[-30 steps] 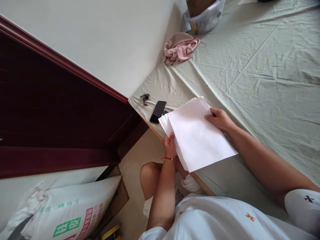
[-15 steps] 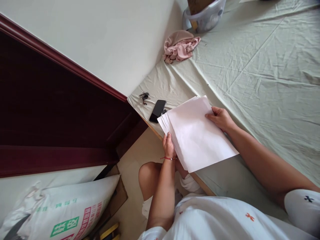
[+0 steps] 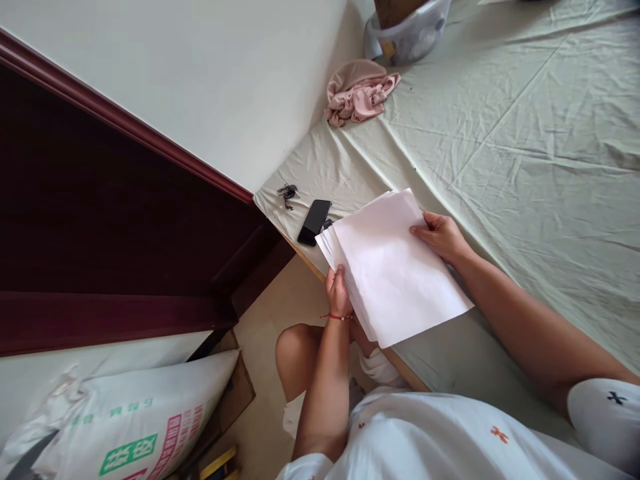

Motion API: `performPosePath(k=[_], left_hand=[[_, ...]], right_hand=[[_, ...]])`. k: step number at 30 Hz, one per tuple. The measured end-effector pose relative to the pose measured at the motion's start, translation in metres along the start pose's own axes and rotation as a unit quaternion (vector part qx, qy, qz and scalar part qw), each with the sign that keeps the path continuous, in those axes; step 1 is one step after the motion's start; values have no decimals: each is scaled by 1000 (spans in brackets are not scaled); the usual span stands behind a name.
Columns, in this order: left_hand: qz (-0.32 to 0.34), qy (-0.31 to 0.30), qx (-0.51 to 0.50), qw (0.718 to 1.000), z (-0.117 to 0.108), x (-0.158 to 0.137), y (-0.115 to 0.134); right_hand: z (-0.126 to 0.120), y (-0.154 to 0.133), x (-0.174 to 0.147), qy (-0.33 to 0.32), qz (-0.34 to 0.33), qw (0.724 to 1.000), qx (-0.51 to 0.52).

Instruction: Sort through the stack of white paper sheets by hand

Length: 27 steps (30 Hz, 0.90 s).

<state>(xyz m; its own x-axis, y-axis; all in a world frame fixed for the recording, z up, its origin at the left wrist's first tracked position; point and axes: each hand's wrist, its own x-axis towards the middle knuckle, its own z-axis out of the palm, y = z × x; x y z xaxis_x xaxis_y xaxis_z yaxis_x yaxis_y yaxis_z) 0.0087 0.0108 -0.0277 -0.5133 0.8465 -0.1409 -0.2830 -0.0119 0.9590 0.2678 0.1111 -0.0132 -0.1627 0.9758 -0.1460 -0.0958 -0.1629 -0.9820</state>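
Observation:
A fanned stack of white paper sheets (image 3: pixel 393 267) lies over the near edge of a bed covered by a pale green sheet (image 3: pixel 525 153). My left hand (image 3: pixel 338 292) grips the stack's lower left edge from below the bed edge; a red string bracelet circles that wrist. My right hand (image 3: pixel 439 235) pinches the stack's right edge, fingers curled over the top sheet. Both hands hold the paper at once.
A black phone (image 3: pixel 315 222) and a bunch of keys (image 3: pixel 287 194) lie at the bed's corner beside the paper. A pink cloth (image 3: pixel 360 92) and a plastic tub (image 3: pixel 410 30) sit farther back. A dark red door frame (image 3: pixel 125 220) and printed sack (image 3: pixel 130 427) are left.
The stack has shifted slightly up and left between my hands; otherwise the grip of both hands is the same.

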Motion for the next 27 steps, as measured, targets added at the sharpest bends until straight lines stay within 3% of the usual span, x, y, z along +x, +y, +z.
performPosePath(k=[11, 21, 27], left_hand=[[12, 43, 26, 999, -3, 1, 0], [8, 30, 31, 999, -1, -2, -1], [16, -16, 29, 999, 0, -1, -2]], right_hand=[[0, 0, 0, 18, 9, 999, -34], [-1, 2, 2, 14, 3, 999, -36], [-1, 3, 2, 15, -9, 999, -38]])
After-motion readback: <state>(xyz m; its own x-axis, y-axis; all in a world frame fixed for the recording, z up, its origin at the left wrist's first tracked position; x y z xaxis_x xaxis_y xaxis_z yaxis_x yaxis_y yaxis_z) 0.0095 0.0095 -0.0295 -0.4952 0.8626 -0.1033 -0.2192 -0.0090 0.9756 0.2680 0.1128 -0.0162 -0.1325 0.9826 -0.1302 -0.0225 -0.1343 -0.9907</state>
